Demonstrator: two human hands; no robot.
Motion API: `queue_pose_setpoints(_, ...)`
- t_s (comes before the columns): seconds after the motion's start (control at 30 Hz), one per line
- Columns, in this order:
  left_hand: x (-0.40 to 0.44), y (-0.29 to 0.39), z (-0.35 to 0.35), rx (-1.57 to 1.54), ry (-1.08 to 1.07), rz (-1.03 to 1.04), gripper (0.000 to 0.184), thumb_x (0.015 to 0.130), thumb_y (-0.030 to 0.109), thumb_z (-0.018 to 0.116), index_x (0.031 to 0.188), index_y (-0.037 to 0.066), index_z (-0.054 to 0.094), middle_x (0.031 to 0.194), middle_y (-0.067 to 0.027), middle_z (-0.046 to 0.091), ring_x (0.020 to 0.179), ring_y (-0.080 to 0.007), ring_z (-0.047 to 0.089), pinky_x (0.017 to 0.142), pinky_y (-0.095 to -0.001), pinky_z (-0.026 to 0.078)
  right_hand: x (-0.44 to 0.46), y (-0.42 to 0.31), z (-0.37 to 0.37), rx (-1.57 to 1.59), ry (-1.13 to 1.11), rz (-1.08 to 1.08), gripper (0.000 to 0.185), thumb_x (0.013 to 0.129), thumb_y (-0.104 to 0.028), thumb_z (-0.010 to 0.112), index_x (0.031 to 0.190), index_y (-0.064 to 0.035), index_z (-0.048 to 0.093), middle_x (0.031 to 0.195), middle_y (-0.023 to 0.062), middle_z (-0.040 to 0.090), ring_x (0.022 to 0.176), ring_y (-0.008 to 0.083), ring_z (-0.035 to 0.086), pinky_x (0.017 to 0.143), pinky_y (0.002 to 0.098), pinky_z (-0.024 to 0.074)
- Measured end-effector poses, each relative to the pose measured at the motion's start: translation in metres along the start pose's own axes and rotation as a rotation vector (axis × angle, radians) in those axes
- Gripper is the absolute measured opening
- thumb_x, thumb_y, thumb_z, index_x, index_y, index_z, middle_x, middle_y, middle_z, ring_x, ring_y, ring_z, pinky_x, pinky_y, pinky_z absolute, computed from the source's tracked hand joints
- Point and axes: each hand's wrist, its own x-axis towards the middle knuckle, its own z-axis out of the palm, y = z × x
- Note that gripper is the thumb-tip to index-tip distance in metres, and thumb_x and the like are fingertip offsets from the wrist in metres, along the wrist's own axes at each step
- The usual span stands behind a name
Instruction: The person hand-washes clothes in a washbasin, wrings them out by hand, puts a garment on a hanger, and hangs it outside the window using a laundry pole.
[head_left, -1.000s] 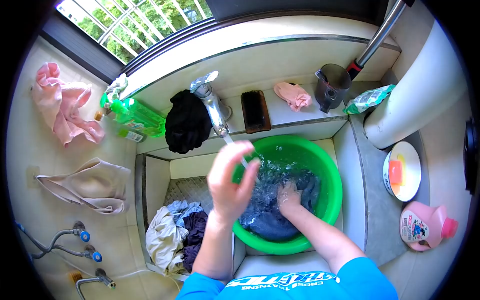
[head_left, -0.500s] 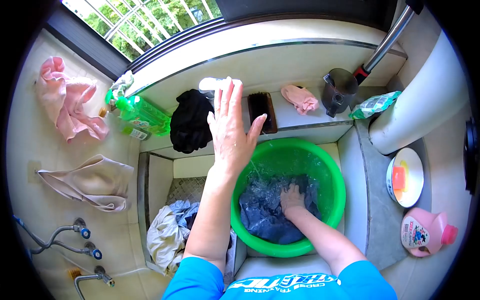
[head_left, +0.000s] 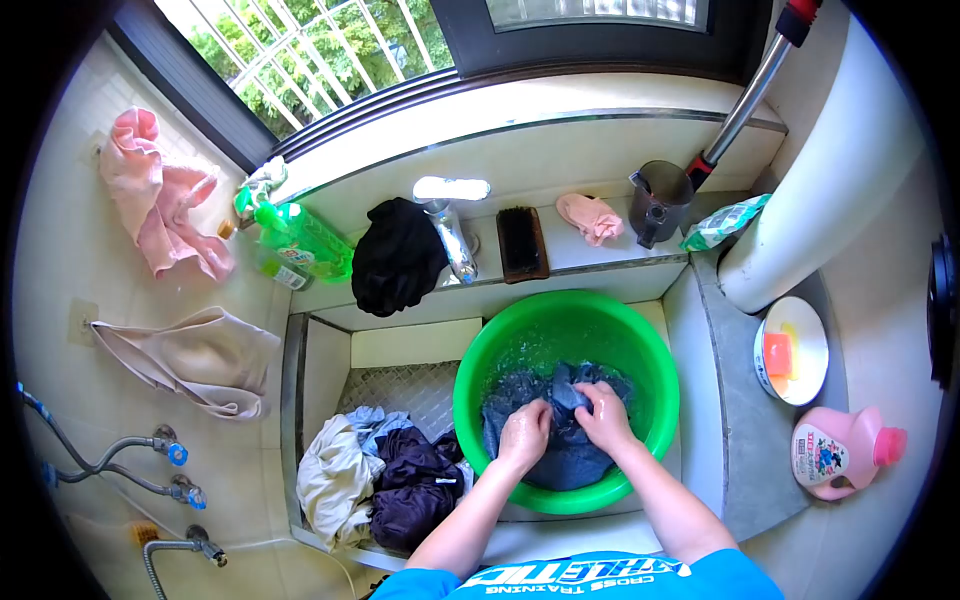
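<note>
A dark blue garment [head_left: 560, 455] lies wet and bunched in water inside a green basin [head_left: 667, 400]; I cannot tell what kind of garment. My left hand [head_left: 524, 436] is over its left side, fingers curled into the fabric. On the other side my right hand [head_left: 604, 414] grips a raised fold between thumb and fingers. Both hands are close together within the basin. Behind the rim stands a chrome faucet [head_left: 455, 240] with its lever on top, and no stream shows from it.
Left of the basin, a cream garment [head_left: 335, 480] and dark purple clothing [head_left: 415, 485] are piled. Along the back ledge sit a black cloth [head_left: 395, 260], a scrub brush [head_left: 522, 245] and a dark jug [head_left: 660, 200]. A bowl [head_left: 815, 335] and pink detergent bottle [head_left: 835, 450] stand right.
My left hand has come down from the faucet lever into the basin and onto the garment. My right hand has lifted a fold of it. The thin stream of water has stopped.
</note>
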Motion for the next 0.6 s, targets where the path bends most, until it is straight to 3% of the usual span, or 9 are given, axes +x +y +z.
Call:
queue_pose_setpoints(0.13,0.001,0.073,-0.043,-0.392,-0.074,0.229,0.012,0.087,0.009,0.057,0.093,0.0,0.061,0.082,-0.0181,0.063,0.076,-0.0322,0.063,0.069,-0.0354,0.05,-0.008,-0.02,0.001,-0.022,-0.135,-0.223,0.041,0.072,-0.014,0.067,0.11,-0.0061,0.057,0.094,0.0153,0.057,0.091,0.0326,0.056,0.078,0.0392,0.0466)
queue_pose_setpoints(0.2,0.003,0.088,-0.053,-0.469,-0.062,0.331,0.012,0.088,0.009,0.058,0.093,-0.001,0.061,0.078,-0.0137,0.063,0.071,-0.0208,0.062,0.065,-0.0308,0.049,-0.01,-0.023,0.016,-0.086,0.019,-0.323,0.049,0.061,-0.014,0.075,0.105,-0.007,0.056,0.103,0.0135,0.058,0.097,0.032,0.055,0.082,0.0412,0.0443)
queue_pose_setpoints(0.23,0.003,0.088,-0.054,-0.511,-0.018,0.343,0.012,0.088,0.01,0.058,0.093,-0.001,0.061,0.077,-0.0115,0.063,0.07,-0.0162,0.061,0.064,-0.029,0.049,-0.005,-0.038,0.014,-0.191,0.1,-0.348,0.041,0.067,-0.016,0.072,0.103,-0.0059,0.056,0.096,0.0141,0.059,0.09,0.0318,0.057,0.076,0.0411,0.0462)
queue_pose_setpoints(0.3,0.004,0.072,-0.055,-0.591,0.076,0.207,0.011,0.089,0.01,0.059,0.092,-0.001,0.061,0.075,-0.0075,0.062,0.068,-0.0103,0.058,0.062,-0.0257,0.048,0.0,-0.045,0.014,-0.511,0.015,-0.241,0.026,0.074,-0.014,0.066,0.097,-0.0041,0.058,0.087,0.0151,0.06,0.078,0.0313,0.059,0.066,0.0414,0.0474)
queue_pose_setpoints(0.33,0.001,0.063,-0.062,-0.542,0.121,0.174,0.011,0.09,0.011,0.059,0.091,0.0,0.062,0.075,-0.0044,0.063,0.067,-0.0092,0.058,0.062,-0.0246,0.048,0.005,-0.053,0.004,-0.412,-0.146,-0.067,0.033,0.074,-0.019,0.068,0.103,-0.0062,0.06,0.097,0.0154,0.055,0.09,0.0319,0.054,0.076,0.0458,0.0452)
queue_pose_setpoints(0.4,-0.009,0.043,-0.075,-0.597,0.177,0.082,0.011,0.089,0.01,0.059,0.093,0.001,0.062,0.077,-0.0013,0.062,0.07,-0.0074,0.057,0.065,-0.0224,0.047,0.016,-0.056,-0.008,-0.193,-0.23,0.132,0.03,0.07,-0.02,0.073,0.095,-0.0054,0.067,0.107,0.0161,0.05,0.101,0.0319,0.051,0.085,0.0428,0.0452)
queue_pose_setpoints(0.43,-0.017,0.035,-0.08,-0.616,0.196,0.01,0.011,0.089,0.01,0.06,0.095,0.001,0.063,0.079,-0.0004,0.063,0.072,-0.0072,0.058,0.067,-0.0214,0.047,0.019,-0.049,-0.01,-0.037,-0.122,0.042,0.028,0.07,-0.017,0.073,0.095,-0.0054,0.068,0.102,0.0182,0.054,0.097,0.033,0.054,0.084,0.0373,0.0461)
queue_pose_setpoints(0.5,-0.033,0.028,-0.086,-0.494,0.335,0.023,0.013,0.086,0.01,0.063,0.095,0.001,0.062,0.076,-0.0014,0.062,0.068,-0.0068,0.057,0.064,-0.0224,0.047,0.029,-0.063,-0.032,-0.072,-0.117,-0.001,0.024,0.074,-0.013,0.072,0.095,-0.0039,0.068,0.092,0.0124,0.062,0.084,0.0248,0.061,0.076,0.0333,0.0489)
queue_pose_setpoints(0.6,-0.052,0.013,-0.085,-0.352,0.29,-0.005,0.041,0.078,0.022,0.074,0.111,0.003,0.059,0.099,-0.0099,0.064,0.09,-0.017,0.061,0.08,-0.0298,0.048,0.035,-0.107,-0.068,0.62,-0.159,0.139,0.015,0.086,-0.01,0.064,0.097,0.0003,0.066,0.084,-0.0017,0.066,0.068,0.0043,0.057,0.06,0.0195,0.0467)
